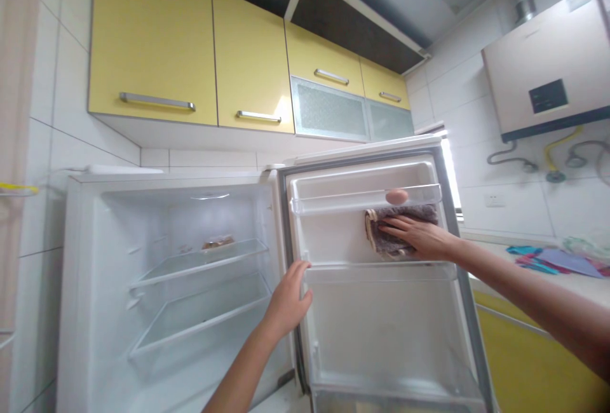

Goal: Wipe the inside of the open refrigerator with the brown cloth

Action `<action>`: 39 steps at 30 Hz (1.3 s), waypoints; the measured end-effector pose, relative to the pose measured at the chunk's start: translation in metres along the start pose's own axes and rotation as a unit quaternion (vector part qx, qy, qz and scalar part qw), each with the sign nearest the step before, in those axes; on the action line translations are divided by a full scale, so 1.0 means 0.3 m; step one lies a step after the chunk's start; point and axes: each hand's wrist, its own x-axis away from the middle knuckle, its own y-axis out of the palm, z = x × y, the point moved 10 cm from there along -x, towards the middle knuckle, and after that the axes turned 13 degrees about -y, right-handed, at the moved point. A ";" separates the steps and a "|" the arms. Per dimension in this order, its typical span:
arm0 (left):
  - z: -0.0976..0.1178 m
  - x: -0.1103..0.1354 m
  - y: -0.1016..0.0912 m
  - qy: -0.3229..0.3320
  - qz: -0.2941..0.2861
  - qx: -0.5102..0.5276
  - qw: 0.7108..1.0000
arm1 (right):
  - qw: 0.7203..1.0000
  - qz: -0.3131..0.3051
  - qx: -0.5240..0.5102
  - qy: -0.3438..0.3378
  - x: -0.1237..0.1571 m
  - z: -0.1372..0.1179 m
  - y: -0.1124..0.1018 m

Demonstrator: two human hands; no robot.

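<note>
My right hand (424, 238) lies over a folded grey-brown cloth (381, 241) with a pale edge. It presses the cloth against the inner panel of the open refrigerator door (328, 235), between the upper and middle door shelves. An egg (396, 196) sits in the clear upper door shelf (333, 202), just above the cloth. My left hand (288, 298) is at the hinge-side edge of the door, fingers curled onto the left end of the middle door shelf (376, 272). What lies under the right palm is hidden.
Left of the door is the refrigerator interior with glass shelves (200, 321); a small package (218, 242) rests on the upper one. Yellow cabinets (152, 38) hang overhead. At right are a water heater (548, 70) and a counter (495, 251) with coloured cloths (538, 259).
</note>
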 end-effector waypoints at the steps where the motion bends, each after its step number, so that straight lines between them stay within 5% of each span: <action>1: 0.001 0.000 0.002 -0.001 -0.003 -0.003 1.000 | 1.000 0.004 0.001 0.002 -0.026 -0.012 0.008; 16: 0.009 -0.002 0.024 -0.018 0.000 0.005 1.000 | 0.994 0.006 -0.012 -0.105 -0.542 -0.289 0.096; 21: 0.015 0.001 0.018 -0.013 0.008 0.005 1.000 | 0.987 0.014 0.005 -0.160 -0.626 -0.355 0.119; 28: -0.004 0.002 0.008 -0.019 0.015 -0.012 1.000 | 0.979 -0.011 0.009 -0.205 -0.494 -0.294 0.100; 39: -0.027 0.005 -0.012 -0.016 0.029 -0.024 0.999 | 0.992 -0.029 -0.017 -0.125 -0.107 -0.104 -0.036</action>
